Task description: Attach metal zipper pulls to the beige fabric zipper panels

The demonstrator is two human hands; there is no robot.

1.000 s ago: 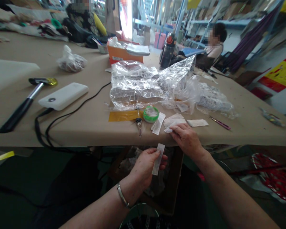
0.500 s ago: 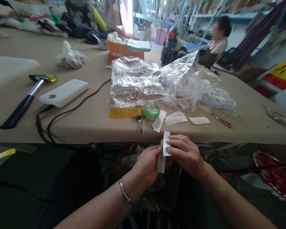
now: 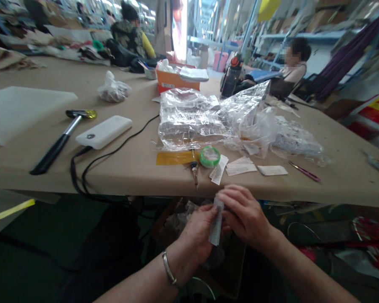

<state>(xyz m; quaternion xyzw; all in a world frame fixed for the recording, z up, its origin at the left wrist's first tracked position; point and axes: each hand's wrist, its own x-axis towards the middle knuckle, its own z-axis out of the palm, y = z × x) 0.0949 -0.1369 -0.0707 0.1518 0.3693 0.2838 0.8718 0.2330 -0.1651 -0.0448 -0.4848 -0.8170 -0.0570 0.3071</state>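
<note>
Between my hands, just below the table's front edge, is a narrow white strip with fine print, like a label [image 3: 216,225]. My left hand [image 3: 197,231] pinches it from the left side, thumb along its face. At the upper end, the curled fingers of my right hand [image 3: 244,214] close on the same strip; its fingertips are partly hidden. Similar printed strips [image 3: 241,166] lie in small stacks on the table in front of me. Beside them are a green tape roll [image 3: 209,157] and a soldering iron [image 3: 194,171] with its tip pointing toward me.
Crumpled clear plastic bags [image 3: 192,120] spread across the table [image 3: 139,176]. To the left lie a hammer [image 3: 61,143] and a white power bank [image 3: 104,131] with a black cable. Tweezers [image 3: 305,171] rest at right. Below my hands stands an open carton [image 3: 236,269]. Two people sit farther back.
The separate white strip at my right fingers no longer shows; one printed strip is visible between the hands. My right fingers have curled in closer. The camera view has shifted left and up.
</note>
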